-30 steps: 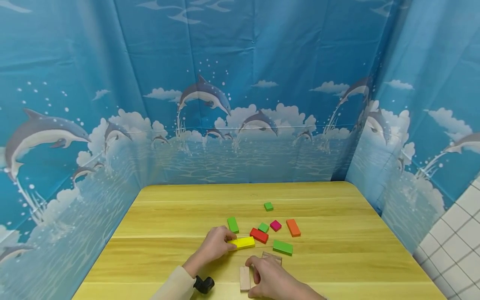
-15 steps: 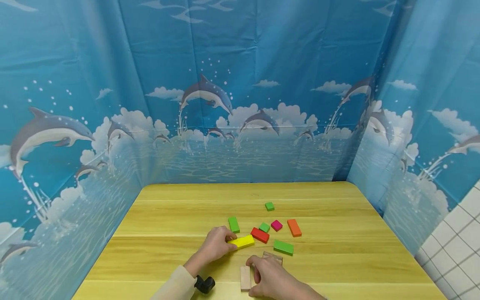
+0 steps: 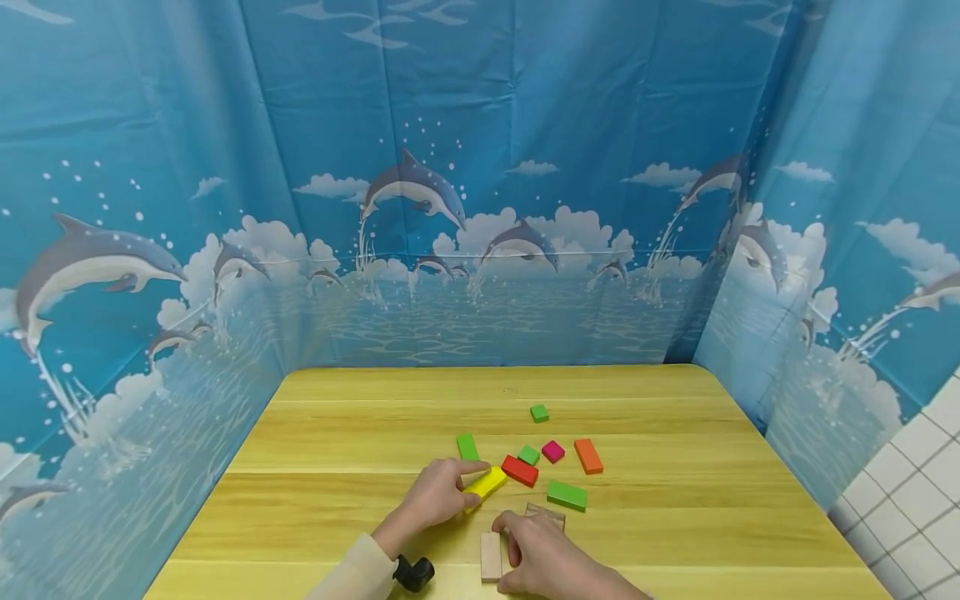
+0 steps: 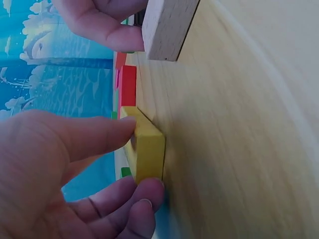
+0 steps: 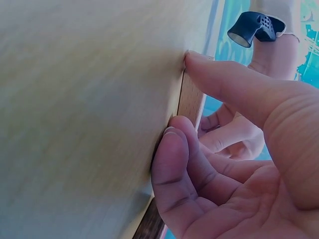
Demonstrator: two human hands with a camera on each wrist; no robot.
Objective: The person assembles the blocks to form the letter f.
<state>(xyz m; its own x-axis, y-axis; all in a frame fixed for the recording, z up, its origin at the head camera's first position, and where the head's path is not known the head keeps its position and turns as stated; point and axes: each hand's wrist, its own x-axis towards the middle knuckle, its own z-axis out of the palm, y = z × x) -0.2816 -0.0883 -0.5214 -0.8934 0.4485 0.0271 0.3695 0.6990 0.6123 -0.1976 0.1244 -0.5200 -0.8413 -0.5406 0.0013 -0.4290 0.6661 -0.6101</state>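
Observation:
My left hand (image 3: pixel 437 493) pinches a yellow block (image 3: pixel 491 483) lying flat at a slant on the table. In the left wrist view its thumb presses one side of the yellow block (image 4: pixel 150 157), with fingertips at the near end. My right hand (image 3: pixel 551 560) holds a pale wooden block (image 3: pixel 491 558) near the front edge. Seen from the right wrist, thumb and fingers sit at opposite ends of the wooden block (image 5: pixel 189 102). A darker wooden block (image 3: pixel 553 515) lies just beyond, partly hidden by the right hand. A red block (image 3: pixel 520 471) sits next to the yellow one's far end.
Beyond the hands, on the wooden table (image 3: pixel 337 450), lie several green blocks, among them a long one (image 3: pixel 567 496) and a small one (image 3: pixel 539 413). A magenta block (image 3: pixel 553 452) and an orange block (image 3: pixel 588 457) lie to the right. A dolphin-print curtain (image 3: pixel 480 325) surrounds the table.
The yellow block has turned, its near end swinging toward me. My left index finger has stretched out along its far side. My right hand and the pale block have stayed put.

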